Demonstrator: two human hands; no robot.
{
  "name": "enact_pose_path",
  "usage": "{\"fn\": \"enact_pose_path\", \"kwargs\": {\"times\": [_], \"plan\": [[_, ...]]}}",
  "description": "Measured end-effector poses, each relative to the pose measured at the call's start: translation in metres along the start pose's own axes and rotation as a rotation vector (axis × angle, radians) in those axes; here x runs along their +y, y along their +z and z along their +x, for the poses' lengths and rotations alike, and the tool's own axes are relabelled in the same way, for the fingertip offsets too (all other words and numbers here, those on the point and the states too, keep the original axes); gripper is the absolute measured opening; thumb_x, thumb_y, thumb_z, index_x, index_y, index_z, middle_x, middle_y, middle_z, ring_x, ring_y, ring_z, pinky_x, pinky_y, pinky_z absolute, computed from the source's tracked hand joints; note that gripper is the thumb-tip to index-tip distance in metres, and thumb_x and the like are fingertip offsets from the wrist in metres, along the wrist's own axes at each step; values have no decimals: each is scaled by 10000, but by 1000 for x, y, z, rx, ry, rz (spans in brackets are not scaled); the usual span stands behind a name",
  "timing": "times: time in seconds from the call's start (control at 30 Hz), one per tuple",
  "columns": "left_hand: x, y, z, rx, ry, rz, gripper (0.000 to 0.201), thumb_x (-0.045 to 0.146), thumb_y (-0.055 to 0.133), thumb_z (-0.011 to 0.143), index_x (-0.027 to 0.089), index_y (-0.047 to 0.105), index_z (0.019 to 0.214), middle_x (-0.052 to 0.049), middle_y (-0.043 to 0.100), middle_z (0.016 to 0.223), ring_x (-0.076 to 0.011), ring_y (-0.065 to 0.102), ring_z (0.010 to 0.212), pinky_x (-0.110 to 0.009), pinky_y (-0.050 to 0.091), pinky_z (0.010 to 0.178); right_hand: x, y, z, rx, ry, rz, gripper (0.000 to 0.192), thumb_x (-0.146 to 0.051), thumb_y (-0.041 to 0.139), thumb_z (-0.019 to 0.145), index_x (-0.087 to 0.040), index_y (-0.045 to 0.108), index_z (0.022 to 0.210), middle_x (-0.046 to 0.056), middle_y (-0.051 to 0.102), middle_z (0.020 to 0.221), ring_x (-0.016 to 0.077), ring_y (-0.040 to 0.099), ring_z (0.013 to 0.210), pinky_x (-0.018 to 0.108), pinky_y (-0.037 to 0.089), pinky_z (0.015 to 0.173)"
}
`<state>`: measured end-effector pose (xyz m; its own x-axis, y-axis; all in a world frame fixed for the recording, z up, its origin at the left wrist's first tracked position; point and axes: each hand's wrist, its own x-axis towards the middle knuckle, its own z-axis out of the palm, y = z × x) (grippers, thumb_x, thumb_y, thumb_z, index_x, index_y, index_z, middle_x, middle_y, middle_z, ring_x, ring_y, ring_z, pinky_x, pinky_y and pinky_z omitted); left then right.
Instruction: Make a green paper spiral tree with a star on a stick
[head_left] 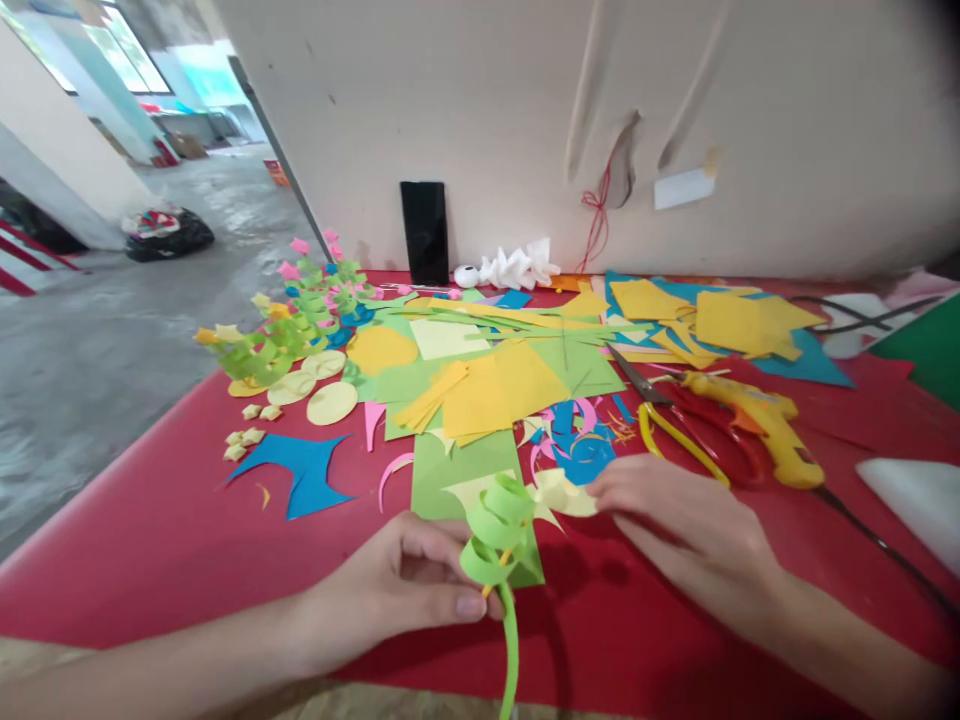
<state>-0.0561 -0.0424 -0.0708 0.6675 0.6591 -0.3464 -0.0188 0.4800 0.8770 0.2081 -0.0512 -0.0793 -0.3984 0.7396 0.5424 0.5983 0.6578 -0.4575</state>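
My left hand (405, 585) pinches a curled green paper spiral (496, 535) near the table's front edge, thumb and fingers closed on its lower coil; a green tail hangs down from it. My right hand (686, 525) lies just to the right, its fingertips on a pale yellow paper cutout (562, 493) that touches the top of the spiral. Both rest over a green paper sheet (450, 470) on the red table (150, 540).
Scissors (660, 410) and a yellow glue gun (757, 420) lie behind my right hand. Orange, green and blue paper sheets (495, 385) fill the middle. Finished paper spirals with stars (300, 310) stand at the left. A black phone (424, 232) leans on the wall.
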Motion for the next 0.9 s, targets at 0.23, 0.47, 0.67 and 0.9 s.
{"fn": "enact_pose_path", "kwargs": {"times": [0.23, 0.47, 0.67, 0.9], "plan": [[-3, -2, 16, 126, -25, 224, 71, 258, 699, 695, 202, 734, 668, -21, 698, 755, -132, 615, 735, -215, 467, 712, 5, 1, -28, -184, -156, -126, 221, -104, 430, 864, -183, 634, 838, 55, 681, 866, 145, 629, 829, 268, 527, 769], [0, -13, 18, 274, -44, 189, 48, 295, 742, 644, 251, 745, 664, 0, 728, 762, -140, 623, 821, -210, 453, 798, 4, -9, -26, -266, -144, -47, 69, -215, 554, 839, -206, 611, 876, 22, 669, 861, 133, 614, 849, 248, 511, 766], [11, 16, 35, 226, 5, 101, 43, 271, 729, 671, 234, 745, 686, 13, 686, 762, -97, 601, 767, -164, 466, 739, -12, -20, 1, 74, 202, 89, 60, -191, 593, 806, -241, 613, 832, 2, 639, 801, 103, 607, 739, 169, 516, 647], [12, 46, 57, 104, 89, 31, 39, 225, 708, 699, 204, 741, 696, 3, 698, 835, -108, 618, 809, -176, 468, 772, -15, -22, 21, 255, 564, 506, 132, -263, 683, 726, -281, 659, 854, -8, 585, 816, 100, 548, 689, 183, 479, 582]]}}
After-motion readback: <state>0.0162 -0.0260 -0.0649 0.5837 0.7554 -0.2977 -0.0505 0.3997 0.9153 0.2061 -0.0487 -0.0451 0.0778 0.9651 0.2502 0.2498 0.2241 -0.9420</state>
